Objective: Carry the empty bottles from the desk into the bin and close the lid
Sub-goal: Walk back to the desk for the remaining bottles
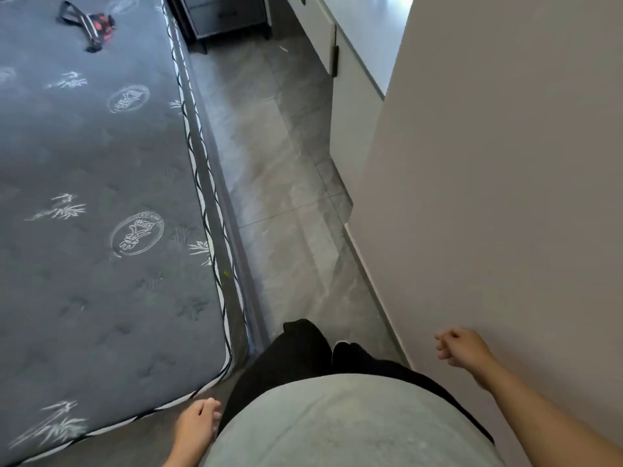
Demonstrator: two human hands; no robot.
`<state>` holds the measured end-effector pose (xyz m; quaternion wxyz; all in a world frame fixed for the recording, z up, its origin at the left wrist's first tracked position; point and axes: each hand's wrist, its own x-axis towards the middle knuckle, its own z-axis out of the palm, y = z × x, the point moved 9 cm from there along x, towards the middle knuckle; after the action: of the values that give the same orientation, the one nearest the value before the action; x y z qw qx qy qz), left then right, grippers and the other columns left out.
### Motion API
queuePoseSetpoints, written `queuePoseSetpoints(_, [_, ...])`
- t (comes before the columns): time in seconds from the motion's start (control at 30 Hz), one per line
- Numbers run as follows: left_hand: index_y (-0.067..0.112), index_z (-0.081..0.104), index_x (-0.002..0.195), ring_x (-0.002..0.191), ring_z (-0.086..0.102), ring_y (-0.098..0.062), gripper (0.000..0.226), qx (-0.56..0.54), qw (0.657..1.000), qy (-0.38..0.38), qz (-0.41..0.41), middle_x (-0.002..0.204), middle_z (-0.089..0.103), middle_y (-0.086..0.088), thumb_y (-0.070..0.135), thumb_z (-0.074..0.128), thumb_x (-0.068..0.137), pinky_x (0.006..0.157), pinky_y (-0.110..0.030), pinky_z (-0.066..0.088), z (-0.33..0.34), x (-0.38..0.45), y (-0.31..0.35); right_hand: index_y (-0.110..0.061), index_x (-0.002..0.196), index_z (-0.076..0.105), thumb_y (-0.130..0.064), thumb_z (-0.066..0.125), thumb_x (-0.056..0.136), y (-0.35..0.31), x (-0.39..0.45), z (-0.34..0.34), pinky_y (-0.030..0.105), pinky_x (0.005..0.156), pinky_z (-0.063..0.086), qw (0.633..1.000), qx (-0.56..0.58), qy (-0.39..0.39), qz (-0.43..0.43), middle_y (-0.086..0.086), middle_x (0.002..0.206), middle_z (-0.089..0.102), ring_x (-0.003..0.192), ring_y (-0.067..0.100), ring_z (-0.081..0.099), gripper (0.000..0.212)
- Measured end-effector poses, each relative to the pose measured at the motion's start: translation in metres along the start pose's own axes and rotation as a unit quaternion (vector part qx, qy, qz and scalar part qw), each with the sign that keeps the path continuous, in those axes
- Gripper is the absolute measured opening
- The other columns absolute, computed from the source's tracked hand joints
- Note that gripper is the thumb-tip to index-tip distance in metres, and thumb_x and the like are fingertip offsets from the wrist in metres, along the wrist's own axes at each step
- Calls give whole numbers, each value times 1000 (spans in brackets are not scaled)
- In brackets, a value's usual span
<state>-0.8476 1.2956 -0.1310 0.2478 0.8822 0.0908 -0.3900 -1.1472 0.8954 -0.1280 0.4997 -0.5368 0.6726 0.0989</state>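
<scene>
A bare grey mattress (94,203) fills the left side of the room, quilted with pale bamboo sprigs and round emblems whose lettering is too blurred to read. A narrow strip of grey marbled floor tile (279,183) runs between it and a plain beige wall (505,197) on the right, with a white cabinet (350,106) and a dark nightstand (229,18) at the far end. A red-and-black strapped object (91,23) lies on the far part of the mattress. Near, the left hand (199,423) hangs with loosely curled fingers, holding nothing; the right hand (462,347) is loosely curled too, empty. No bottles or bin are visible from here.
</scene>
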Motion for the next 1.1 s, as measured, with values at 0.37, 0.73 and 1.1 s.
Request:
queuePoseSetpoints(0.37, [1, 56, 74, 49, 40, -21, 23, -77, 997, 7, -31, 67, 53, -13, 4, 44, 93, 44, -26, 35, -35, 87, 92, -9, 63, 53, -1, 46, 91, -67, 40, 43, 24, 50, 30, 997, -49, -46, 39, 7, 55, 50, 49, 18, 42, 31])
queuePoseSetpoints(0.73, [5, 56, 81, 50, 41, -18, 22, -73, 997, -19, 26, 65, 52, -5, 8, 39, 94, 49, -26, 35, -68, 201, 252, 3, 59, 61, -1, 51, 90, -168, 93, 45, 32, 61, 29, 991, -121, -25, 45, 19, 71, 60, 69, 19, 48, 33])
queuePoseSetpoints(1.1, [1, 61, 79, 62, 49, -25, 21, -60, 998, 14, -16, 70, 58, -14, 5, 44, 92, 68, -31, 38, -99, 269, 303, -8, 79, 58, -8, 47, 94, -389, 202, 62, 24, 50, 39, 999, 0, -28, -23, 8, 65, 58, 54, 19, 52, 18])
